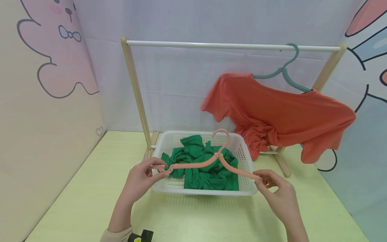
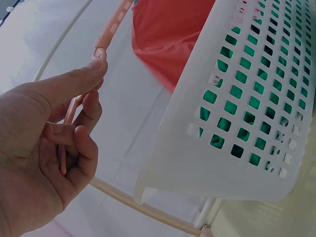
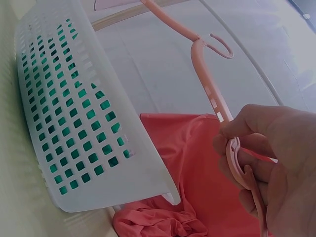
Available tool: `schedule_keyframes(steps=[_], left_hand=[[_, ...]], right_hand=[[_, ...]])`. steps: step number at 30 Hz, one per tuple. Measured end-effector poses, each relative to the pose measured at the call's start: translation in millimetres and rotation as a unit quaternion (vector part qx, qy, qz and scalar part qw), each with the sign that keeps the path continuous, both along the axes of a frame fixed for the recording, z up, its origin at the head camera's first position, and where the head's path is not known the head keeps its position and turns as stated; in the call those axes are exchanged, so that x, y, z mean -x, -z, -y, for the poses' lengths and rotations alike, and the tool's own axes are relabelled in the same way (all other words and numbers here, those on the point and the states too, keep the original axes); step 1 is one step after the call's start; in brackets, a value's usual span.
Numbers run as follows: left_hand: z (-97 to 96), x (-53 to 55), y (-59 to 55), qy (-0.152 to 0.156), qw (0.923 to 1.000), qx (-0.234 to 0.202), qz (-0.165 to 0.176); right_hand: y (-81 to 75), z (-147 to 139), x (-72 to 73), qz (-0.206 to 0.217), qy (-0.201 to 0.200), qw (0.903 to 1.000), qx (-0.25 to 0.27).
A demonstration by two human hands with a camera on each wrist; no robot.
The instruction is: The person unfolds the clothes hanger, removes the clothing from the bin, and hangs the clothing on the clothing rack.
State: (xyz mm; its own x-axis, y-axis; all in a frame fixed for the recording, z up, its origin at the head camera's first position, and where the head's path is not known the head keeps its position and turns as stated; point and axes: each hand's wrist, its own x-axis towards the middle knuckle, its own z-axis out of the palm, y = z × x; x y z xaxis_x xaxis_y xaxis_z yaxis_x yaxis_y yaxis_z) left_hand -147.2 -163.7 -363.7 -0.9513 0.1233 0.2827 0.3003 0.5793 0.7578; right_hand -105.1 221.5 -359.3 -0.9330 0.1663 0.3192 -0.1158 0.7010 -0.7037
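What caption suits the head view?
Left hand and right hand hold a peach hanger over a basket of green cloth, red shirt hanging behind.

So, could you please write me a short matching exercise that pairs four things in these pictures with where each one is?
Things:
1. Pink hanger
2. Green cloth
3. Red shirt
4. Teal hanger

Places:
A. Hooked over the white rail
B. Inside the white basket
C. Draped on a hanger
D. Held on one side by the left hand and on the other by the right hand

Right pairs: 1-D, 2-B, 3-C, 4-A.
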Motion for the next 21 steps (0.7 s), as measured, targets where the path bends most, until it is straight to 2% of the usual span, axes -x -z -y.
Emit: schedule_keyframes(steps=[10, 17, 21], left_hand=[[-1.6, 0.5, -0.4, 0.008, 0.9996, -0.016, 0.023], [-6.8, 2.1, 1.3, 0.013, 0.9991, -0.014, 0.037], [-12.7, 2.9, 1.7, 0.027, 0.9987, -0.015, 0.04]], right_hand=[[-2.0, 4, 1.4, 0.04, 0.003, 0.9987, 0.03], [-1.4, 6, 1.4, 0.031, -0.018, 0.9986, 0.038], [-1.4, 8, 1.1, 0.031, -0.03, 0.9977, 0.052]])
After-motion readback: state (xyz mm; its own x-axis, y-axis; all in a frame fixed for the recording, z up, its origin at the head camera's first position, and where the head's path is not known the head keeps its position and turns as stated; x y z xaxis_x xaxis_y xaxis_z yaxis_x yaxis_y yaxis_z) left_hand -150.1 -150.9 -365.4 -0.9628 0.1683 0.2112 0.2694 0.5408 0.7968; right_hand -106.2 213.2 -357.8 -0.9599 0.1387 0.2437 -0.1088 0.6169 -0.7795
